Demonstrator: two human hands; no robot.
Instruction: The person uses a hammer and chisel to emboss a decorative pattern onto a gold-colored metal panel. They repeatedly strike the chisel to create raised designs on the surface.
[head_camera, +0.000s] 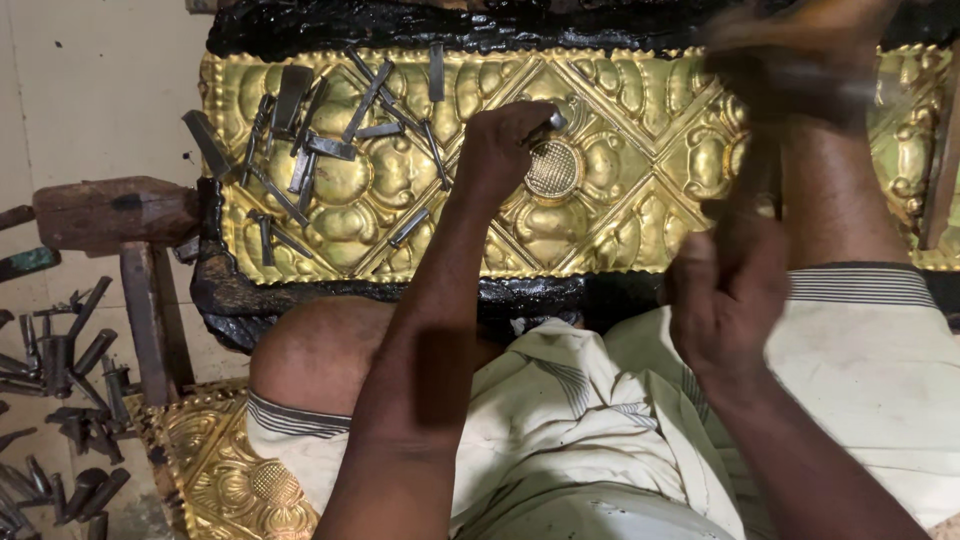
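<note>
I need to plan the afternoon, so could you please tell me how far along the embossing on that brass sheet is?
Most of the brass sheet already carries raised diamonds and rounded lobes. In hand: the left hand holds a punch at the textured round boss, and the right hand swings a blurred hammer. I cannot tell which details remain unfinished. Spare punches lie on the sheet's left part.

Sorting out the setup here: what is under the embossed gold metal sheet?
The gold sheet lies on a black, lumpy bed that shows along its top and bottom edges. How far that bed runs beneath is covered. Loose punches lie on top.
</note>
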